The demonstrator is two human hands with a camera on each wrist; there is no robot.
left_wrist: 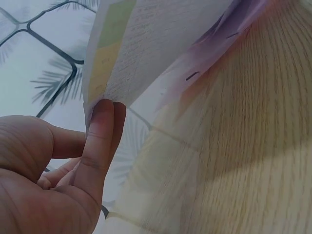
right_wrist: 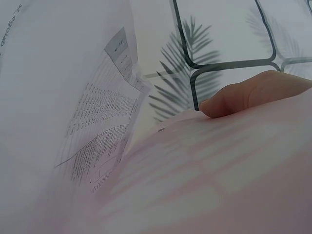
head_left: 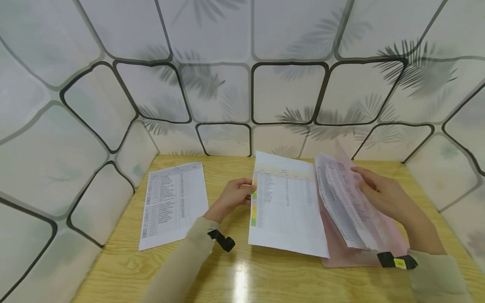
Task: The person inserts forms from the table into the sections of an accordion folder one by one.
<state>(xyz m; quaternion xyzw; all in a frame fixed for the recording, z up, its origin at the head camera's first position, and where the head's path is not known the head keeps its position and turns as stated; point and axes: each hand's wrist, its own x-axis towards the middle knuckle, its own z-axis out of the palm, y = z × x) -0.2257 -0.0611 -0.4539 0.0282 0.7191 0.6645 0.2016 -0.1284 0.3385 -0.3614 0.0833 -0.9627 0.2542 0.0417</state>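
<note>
Left hand (head_left: 236, 193) pinches the colour-edged printed sheet (head_left: 288, 214); right hand (head_left: 384, 195) grips the pink folder (head_left: 384, 225), apparently to hold it open.

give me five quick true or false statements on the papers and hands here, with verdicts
1. The left hand pinches the sheet with the coloured left-edge strip. True.

2. The right hand grips the printed sheet lying on the left of the table. False: it grips the pink folder.

3. The wooden table has visible grain. True.

4. The pink folder is lying shut. False: it is held open, with printed sheets showing.

5. Both wrists wear black bands. True.
</note>
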